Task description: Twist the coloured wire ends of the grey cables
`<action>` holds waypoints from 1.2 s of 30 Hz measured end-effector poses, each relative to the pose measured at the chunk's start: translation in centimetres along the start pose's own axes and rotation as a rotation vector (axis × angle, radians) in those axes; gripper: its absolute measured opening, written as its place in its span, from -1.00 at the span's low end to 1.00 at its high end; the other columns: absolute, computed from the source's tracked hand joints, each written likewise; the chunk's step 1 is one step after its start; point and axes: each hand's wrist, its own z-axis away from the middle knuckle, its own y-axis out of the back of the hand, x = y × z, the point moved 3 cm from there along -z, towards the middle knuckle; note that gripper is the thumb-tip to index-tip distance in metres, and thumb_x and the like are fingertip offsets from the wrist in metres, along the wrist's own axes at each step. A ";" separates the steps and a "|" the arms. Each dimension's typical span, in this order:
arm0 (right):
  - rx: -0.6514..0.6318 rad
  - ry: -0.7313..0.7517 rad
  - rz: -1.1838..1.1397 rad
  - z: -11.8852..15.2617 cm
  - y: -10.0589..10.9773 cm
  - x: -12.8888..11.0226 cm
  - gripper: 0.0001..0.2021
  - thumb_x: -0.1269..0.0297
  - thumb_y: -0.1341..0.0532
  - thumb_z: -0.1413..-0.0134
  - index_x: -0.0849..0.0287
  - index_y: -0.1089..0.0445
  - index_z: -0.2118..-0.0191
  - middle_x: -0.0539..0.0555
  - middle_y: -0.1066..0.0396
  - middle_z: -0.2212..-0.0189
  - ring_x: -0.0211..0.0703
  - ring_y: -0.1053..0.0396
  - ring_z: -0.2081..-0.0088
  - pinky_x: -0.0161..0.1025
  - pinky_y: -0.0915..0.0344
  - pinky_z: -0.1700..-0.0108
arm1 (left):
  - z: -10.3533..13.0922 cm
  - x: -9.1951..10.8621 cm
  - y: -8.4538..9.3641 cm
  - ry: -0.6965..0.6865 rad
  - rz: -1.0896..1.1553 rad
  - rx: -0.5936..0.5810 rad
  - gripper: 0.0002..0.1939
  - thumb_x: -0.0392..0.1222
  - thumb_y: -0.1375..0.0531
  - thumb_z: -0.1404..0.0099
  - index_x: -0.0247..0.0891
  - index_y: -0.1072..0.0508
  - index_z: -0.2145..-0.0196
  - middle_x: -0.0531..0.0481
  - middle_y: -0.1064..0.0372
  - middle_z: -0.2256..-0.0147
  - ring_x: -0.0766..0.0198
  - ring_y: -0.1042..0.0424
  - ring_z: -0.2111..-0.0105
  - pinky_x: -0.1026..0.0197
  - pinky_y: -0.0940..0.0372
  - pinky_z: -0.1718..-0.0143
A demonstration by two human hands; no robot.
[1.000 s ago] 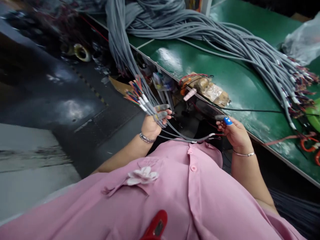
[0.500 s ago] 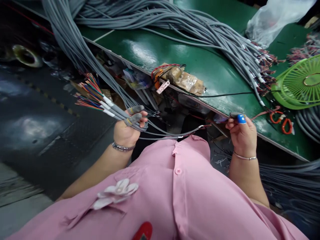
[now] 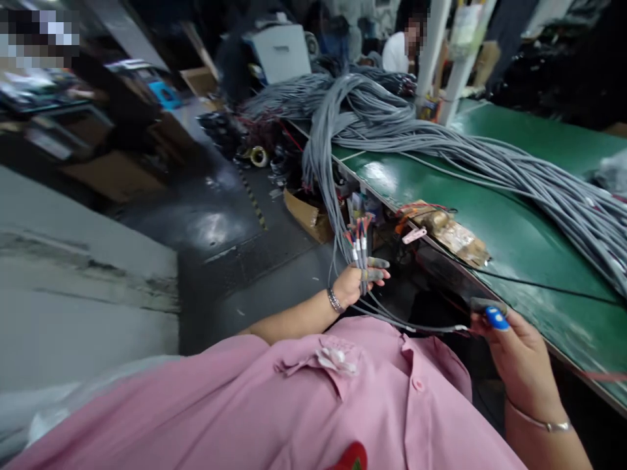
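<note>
My left hand (image 3: 353, 285) is wrapped round a bundle of grey cables (image 3: 363, 261), with grey covers on two of its fingers. White sleeves and bared orange, blue and red wire ends (image 3: 361, 228) stick up above that grip. Below it, a few more grey cables run right past my waist to a white-sleeved cable end (image 3: 459, 328). Close beside this end is my right hand (image 3: 514, 339), its thumb in a blue cover and pressed against a grey-covered finger. Whatever lies in that pinch is hidden, and whether it touches the reddish wire tips I cannot tell.
A green table (image 3: 533, 254) runs along the right, bearing a long heap of grey cables (image 3: 470, 153). A taped brown block (image 3: 455, 235) with a pink clip sits at its edge. A cardboard box (image 3: 308, 215) stands on the floor; another person (image 3: 396, 52) is at the back.
The view has swung left and up, bringing the floor and back of the room in. The bundle in my left hand now points upward rather than left. My right hand is closer to the loose cable end.
</note>
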 end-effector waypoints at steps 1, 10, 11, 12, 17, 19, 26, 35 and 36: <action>-0.120 -0.006 0.093 -0.6 -1.4 -0.2 -0.75 0.07 -0.31 0.04 -0.03 -0.55 0.20 0.15 -0.50 0.38 -0.05 -0.38 0.43 -0.11 -0.34 0.44 | -0.1 0.0 0.1 0.002 -0.002 -0.015 -0.60 -0.24 -0.37 0.05 -0.37 -0.53 0.19 -0.17 -0.52 0.34 0.34 -0.46 0.49 0.42 -0.06 0.66; -0.572 0.182 0.267 -4.5 -16.3 -3.0 -0.70 0.04 -0.23 -0.07 0.13 -0.43 0.17 0.04 -0.45 0.38 -0.24 -0.32 0.47 -0.30 -0.28 0.45 | 1.2 -0.4 -1.1 -0.012 -0.187 -0.009 -0.63 -0.16 -0.39 0.07 -0.38 -0.57 0.28 -0.14 -0.51 0.42 0.35 -0.39 0.53 0.35 0.02 0.63; -0.562 0.168 0.249 -4.8 -17.4 -2.7 -0.69 0.02 -0.24 -0.05 0.13 -0.40 0.18 0.04 -0.45 0.40 -0.24 -0.32 0.50 -0.31 -0.27 0.49 | 1.2 -0.5 -1.2 -0.020 -0.218 -0.001 -0.66 -0.15 -0.38 0.07 -0.38 -0.58 0.32 -0.12 -0.50 0.45 0.36 -0.37 0.55 0.34 0.02 0.63; -0.551 0.161 0.249 -5.1 -18.2 -2.4 -0.68 0.00 -0.24 -0.03 0.12 -0.40 0.20 0.03 -0.45 0.44 -0.23 -0.31 0.52 -0.31 -0.25 0.53 | 1.3 -0.6 -1.3 -0.022 -0.247 0.006 -0.68 -0.14 -0.38 0.07 -0.39 -0.58 0.35 -0.11 -0.49 0.49 0.36 -0.34 0.57 0.33 0.02 0.63; -0.459 0.211 0.308 -5.3 -18.7 -1.5 -0.73 0.01 -0.23 -0.04 0.14 -0.39 0.34 -0.01 -0.37 0.57 -0.23 -0.27 0.57 -0.30 -0.22 0.54 | 1.2 -1.3 -1.1 -0.013 -0.310 -0.043 -0.66 -0.07 -0.40 0.07 -0.38 -0.57 0.38 -0.07 -0.46 0.54 0.37 -0.29 0.59 0.32 -0.05 0.60; -0.419 0.187 0.297 -5.2 -17.8 -1.2 -0.75 0.04 -0.23 -0.05 0.14 -0.40 0.32 -0.02 -0.36 0.57 -0.24 -0.26 0.57 -0.30 -0.22 0.53 | 1.1 -1.4 -1.0 -0.019 -0.312 -0.098 -0.61 0.01 -0.40 0.07 -0.38 -0.56 0.38 -0.08 -0.48 0.50 0.35 -0.33 0.55 0.32 -0.10 0.56; -0.352 0.116 0.089 -4.8 -14.7 0.2 -0.75 0.07 -0.24 -0.07 0.14 -0.42 0.23 0.04 -0.43 0.46 -0.24 -0.30 0.51 -0.26 -0.28 0.44 | 0.7 -0.4 -1.4 -0.082 -0.283 -0.204 -0.52 0.22 -0.25 -0.08 -0.35 -0.54 0.43 -0.08 -0.49 0.49 0.33 -0.41 0.51 0.33 -0.19 0.52; -0.374 0.087 0.113 -5.5 -12.1 0.6 -0.76 0.12 -0.19 -0.16 0.13 -0.47 0.16 0.07 -0.48 0.36 -0.23 -0.37 0.44 -0.24 -0.35 0.35 | -0.3 5.2 1.6 -0.213 0.093 0.098 -0.54 0.18 -0.23 -0.12 -0.37 -0.48 0.42 -0.15 -0.51 0.44 0.27 -0.48 0.52 0.38 -0.13 0.65; -0.418 0.072 0.125 -5.4 -12.5 0.5 -0.76 0.12 -0.19 -0.16 0.13 -0.47 0.16 0.07 -0.48 0.35 -0.22 -0.38 0.43 -0.23 -0.37 0.33 | -0.4 5.6 1.2 -0.220 0.067 0.077 -0.58 0.14 -0.26 -0.12 -0.36 -0.48 0.40 -0.17 -0.53 0.37 0.26 -0.49 0.48 0.39 -0.08 0.68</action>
